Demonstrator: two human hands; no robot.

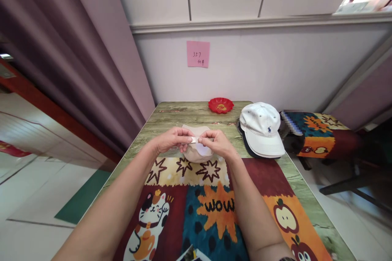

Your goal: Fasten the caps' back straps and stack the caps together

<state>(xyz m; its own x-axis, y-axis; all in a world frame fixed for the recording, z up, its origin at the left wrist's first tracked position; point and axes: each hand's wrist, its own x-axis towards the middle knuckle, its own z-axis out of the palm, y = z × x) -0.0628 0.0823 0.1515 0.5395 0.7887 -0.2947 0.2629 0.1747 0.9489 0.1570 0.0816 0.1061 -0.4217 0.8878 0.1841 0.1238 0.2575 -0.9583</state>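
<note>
A pale beige cap (200, 155) is in front of me above the far edge of the patterned mat. Its short white strap (194, 140) runs between my two hands. My left hand (174, 138) pinches the strap's left end with thumb and fingers. On the other side, my right hand (218, 142) pinches the right end. The fingers cover parts of the cap and strap, so how the strap is joined cannot be made out. A white cap (262, 126) with a small dark blue logo rests on a dark cap (243, 138) to the right.
A red scalloped dish (220, 105) stands at the table's back edge. The colourful mat (196, 204) covers the nearer table, with paper or packets (193, 255) at its front. A stool (320, 130) stands right; a wall rises behind, with a pink note (198, 54).
</note>
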